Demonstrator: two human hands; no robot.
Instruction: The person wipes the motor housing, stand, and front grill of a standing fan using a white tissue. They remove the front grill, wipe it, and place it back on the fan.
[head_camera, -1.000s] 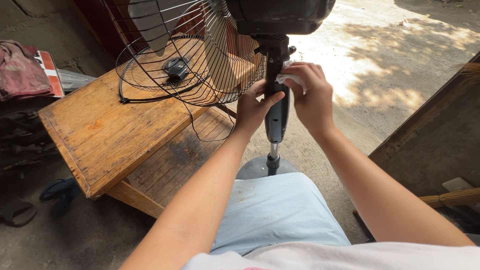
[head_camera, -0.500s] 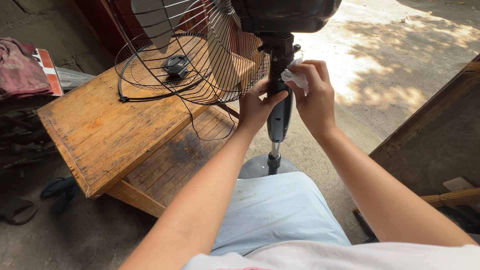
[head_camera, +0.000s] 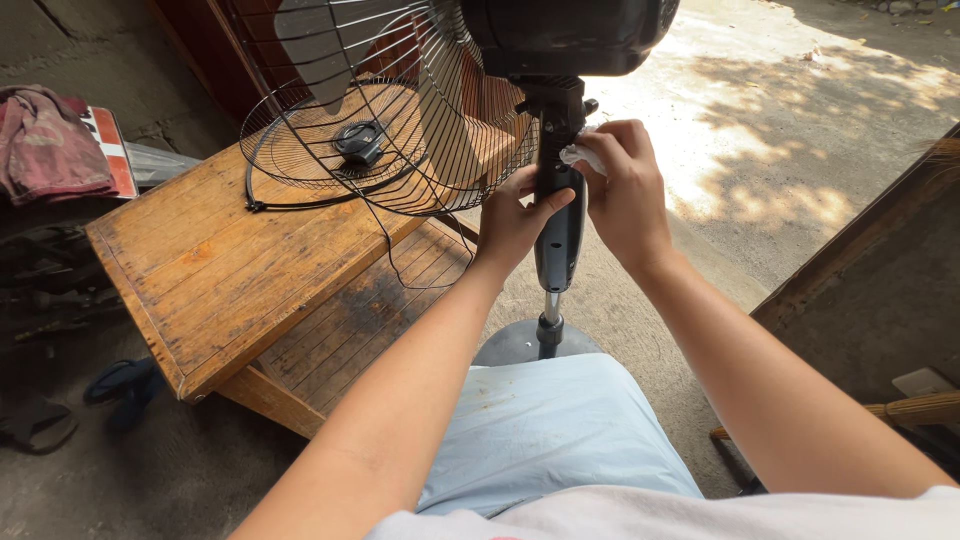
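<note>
Two hands meet on the dark neck of a standing fan. Right hand (head_camera: 625, 195): fingers (head_camera: 610, 140) curled shut around a small white wad of tissue (head_camera: 578, 155), pressing it against the fan's neck (head_camera: 557, 190) just under the motor housing. Left hand (head_camera: 512, 222): fingers wrapped round the same neck from the other side, thumb laid across its front, closed firmly on it. The two hands sit just beside each other, nearly touching.

Fan: black, glossy motor housing (head_camera: 565, 35) at the top edge of view; below it a short joint with a small knob, then the tapering dark grey neck, then a thin bright metal pole (head_camera: 549, 305) running down into a black collar and a round grey base (head_camera: 520, 345) on the concrete floor. The rear wire guard (head_camera: 450, 130) is mounted on the fan, with one pale grey blade (head_camera: 315, 50) visible inside it. The fan stands upright between the person's knees and the worktop.

Worktop (head_camera: 210, 270): worn wooden planks, orange-brown, with a darker lower slatted tier (head_camera: 355, 310) beside it. A separate round wire guard (head_camera: 330, 150) with a black centre cap lies flat on the upper tier, touching the mounted guard.

At far left, a flat red and white printed package (head_camera: 112, 150) lies under a crumpled pinkish cloth (head_camera: 45, 140). A dark sandal (head_camera: 120, 380) rests on the floor below the worktop. A wooden handle (head_camera: 915, 410) shows at lower right. Pale blue shorts (head_camera: 545, 430) fill the foreground.
</note>
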